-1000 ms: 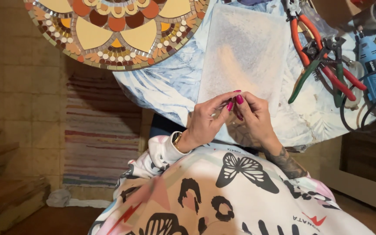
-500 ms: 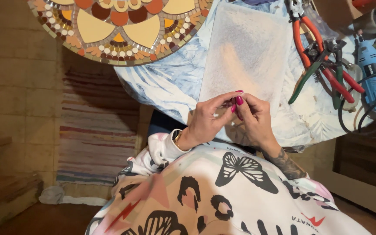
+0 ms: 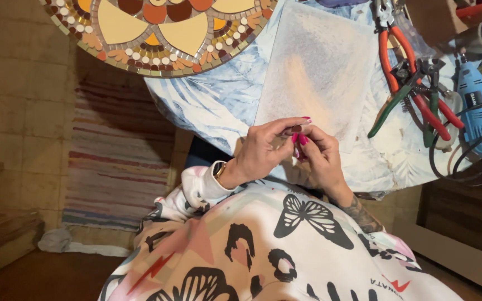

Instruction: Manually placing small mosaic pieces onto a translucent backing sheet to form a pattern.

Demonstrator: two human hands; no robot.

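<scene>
Blue-and-white cloth [image 3: 207, 106] covers your table [image 3: 397, 161], and just over its near edge you pinch a small brown mosaic piece [image 3: 296, 129], your left hand [image 3: 263, 150] and right hand [image 3: 319, 156] both clamped on it with fingertips together. Keep it steady and close above the pale work sheet [image 3: 319, 67]. Beyond lie the round mosaic [image 3: 163, 28], the red-handled nippers [image 3: 414, 83] and the blue rotary tool [image 3: 478, 108].

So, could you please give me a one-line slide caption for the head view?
Both hands, left hand and right hand, pinch a small brown piece over a pale sheet, beside a round mosaic and pliers.
</scene>
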